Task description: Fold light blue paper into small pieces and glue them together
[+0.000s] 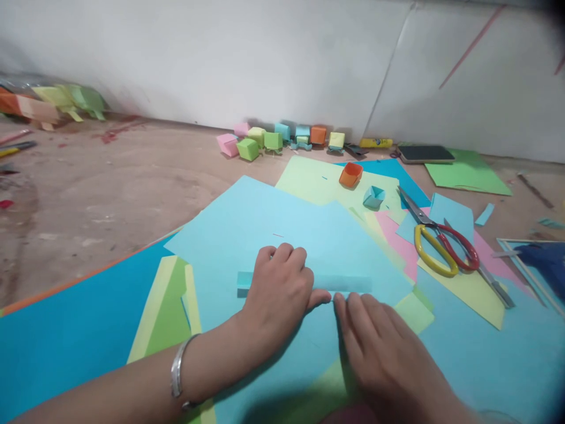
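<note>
A folded light blue paper strip (339, 284) lies lengthwise on a larger light blue sheet (229, 224). My left hand (282, 280), with a silver bangle on its wrist, rests over the strip's left half. Its fingers are curled down on the paper, and the thumb reaches right along the near edge. My right hand (375, 335) is at the strip's right part, fingers together and tips pressed on the folded near edge. The two thumbs and fingertips almost meet there. Part of the strip is hidden beneath my left hand.
To the right lie scissors (445, 247) with yellow and red handles, among paper scraps. Small orange (351, 175) and blue (374, 197) paper boxes stand ahead. Several paper cubes (273, 141), a yellow tube (376, 142) and a phone (425, 154) line the wall.
</note>
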Available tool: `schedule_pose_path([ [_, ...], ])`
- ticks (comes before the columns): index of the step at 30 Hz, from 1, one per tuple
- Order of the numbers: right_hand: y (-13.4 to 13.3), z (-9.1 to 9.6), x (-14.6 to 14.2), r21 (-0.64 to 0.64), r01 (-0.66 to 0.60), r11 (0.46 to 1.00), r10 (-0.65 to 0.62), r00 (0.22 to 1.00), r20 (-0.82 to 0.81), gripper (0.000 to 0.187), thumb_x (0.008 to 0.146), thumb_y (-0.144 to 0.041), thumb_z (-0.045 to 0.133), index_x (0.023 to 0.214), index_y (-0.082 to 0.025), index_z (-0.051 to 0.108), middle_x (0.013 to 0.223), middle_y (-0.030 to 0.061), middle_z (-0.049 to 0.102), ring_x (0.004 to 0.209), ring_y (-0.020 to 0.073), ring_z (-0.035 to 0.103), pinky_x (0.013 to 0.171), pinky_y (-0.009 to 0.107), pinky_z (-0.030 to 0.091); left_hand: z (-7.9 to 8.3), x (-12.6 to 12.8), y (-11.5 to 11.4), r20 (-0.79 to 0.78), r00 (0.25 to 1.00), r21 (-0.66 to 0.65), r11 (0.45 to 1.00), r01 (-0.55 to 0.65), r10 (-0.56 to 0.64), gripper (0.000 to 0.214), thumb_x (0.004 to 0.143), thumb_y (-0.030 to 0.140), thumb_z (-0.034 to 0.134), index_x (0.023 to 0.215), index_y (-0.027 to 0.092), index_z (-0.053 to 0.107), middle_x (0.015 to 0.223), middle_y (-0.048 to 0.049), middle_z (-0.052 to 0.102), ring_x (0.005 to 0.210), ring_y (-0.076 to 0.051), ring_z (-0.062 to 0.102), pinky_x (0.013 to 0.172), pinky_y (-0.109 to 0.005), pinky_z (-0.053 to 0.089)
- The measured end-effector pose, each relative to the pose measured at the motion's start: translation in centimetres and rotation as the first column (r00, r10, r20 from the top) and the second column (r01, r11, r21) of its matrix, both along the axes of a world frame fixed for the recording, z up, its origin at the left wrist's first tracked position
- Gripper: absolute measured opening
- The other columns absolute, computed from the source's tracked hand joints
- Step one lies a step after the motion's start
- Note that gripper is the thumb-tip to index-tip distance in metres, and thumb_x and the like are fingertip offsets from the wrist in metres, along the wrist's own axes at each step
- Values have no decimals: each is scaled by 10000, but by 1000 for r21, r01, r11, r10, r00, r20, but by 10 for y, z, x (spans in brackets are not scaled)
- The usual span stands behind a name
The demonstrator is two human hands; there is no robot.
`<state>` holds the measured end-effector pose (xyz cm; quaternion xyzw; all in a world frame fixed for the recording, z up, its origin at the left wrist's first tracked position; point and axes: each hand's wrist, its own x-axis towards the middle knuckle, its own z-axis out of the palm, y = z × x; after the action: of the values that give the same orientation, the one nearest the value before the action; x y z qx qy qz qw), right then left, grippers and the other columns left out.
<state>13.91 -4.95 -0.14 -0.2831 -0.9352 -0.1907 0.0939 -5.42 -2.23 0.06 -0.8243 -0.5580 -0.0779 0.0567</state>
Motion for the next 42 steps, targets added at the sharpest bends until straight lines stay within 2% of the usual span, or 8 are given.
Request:
schedule_pose_path([
  [2, -1, -8, -3, 14, -59, 998, 60, 997, -47, 338, 825, 10, 444, 1065, 24, 681, 1005, 225, 676, 941, 333, 563, 751, 429, 442, -1, 0, 0, 7, 1000, 9, 1000, 3, -3, 448, 736, 565, 711, 561, 160, 628, 679, -55, 585, 725, -212, 465, 639, -349, 277],
  [5, -2, -15, -6, -15, -38, 999, 37, 996, -76, 325, 818, 23, 415, 958, 24, 709, 928, 238, 678, 827, 313, 570, 677, 433, 449, 0, -1, 1, 17, 1000, -12, 1000, 15, -14, 436, 742, 554, 710, 572, 159, 638, 692, -53, 588, 738, -216, 481, 652, -354, 292],
  [10, 1, -11, -6, -21, -36, 999, 34, 994, -101, 346, 801, 47, 396, 922, 16, 719, 890, 233, 677, 798, 295, 566, 675, 437, 473, 8, -17, 2, 38, 995, -134, 986, 95, -91, 398, 679, 535, 765, 597, 162, 656, 765, -52, 617, 804, -237, 528, 672, -359, 330],
  [17, 4, -4, 0, -33, -65, 997, 65, 998, -7, 348, 835, -12, 430, 1094, -10, 662, 892, 201, 665, 776, 269, 549, 640, 408, 449, 20, -43, -8, 202, 975, -295, 955, -26, 89, 169, 806, 246, 723, 664, 165, 683, 921, -65, 638, 930, -259, 551, 762, -404, 415],
  [21, 11, -9, -1, -99, -107, 989, 105, 994, -24, 489, 805, -77, 447, 1279, -51, 562, 766, 107, 606, 676, 250, 488, 572, 375, 363, 17, -46, -19, 295, 943, -269, 960, -75, 157, 127, 823, 198, 679, 698, 179, 697, 987, -80, 624, 1004, -285, 531, 826, -466, 422],
  [27, 17, -10, -4, -114, -110, 987, 100, 991, -89, 538, 716, -148, 531, 1248, -84, 576, 730, 63, 567, 655, 237, 433, 564, 360, 275, 5, -36, -29, 456, 875, -168, 982, -92, 160, 118, 823, 165, 666, 733, 225, 715, 1104, -66, 613, 1154, -288, 456, 958, -504, 384],
  [35, 18, -14, -4, -114, -117, 987, 111, 992, -58, 613, 702, -192, 600, 1306, -116, 531, 737, 42, 553, 662, 222, 431, 566, 356, 256, 5, -33, -27, 461, 848, -183, 963, -197, 261, 193, 773, 211, 724, 592, 198, 658, 1026, -49, 630, 1083, -273, 486, 942, -503, 387],
  [42, 19, -11, -1, -151, -130, 980, 125, 991, -39, 591, 758, -224, 591, 1331, -110, 507, 768, 59, 577, 686, 219, 448, 576, 348, 278, 4, -43, -36, 430, 856, -143, 958, -248, 286, 199, 806, 214, 673, 610, 188, 655, 1031, -64, 619, 1068, -273, 481, 936, -499, 388],
])
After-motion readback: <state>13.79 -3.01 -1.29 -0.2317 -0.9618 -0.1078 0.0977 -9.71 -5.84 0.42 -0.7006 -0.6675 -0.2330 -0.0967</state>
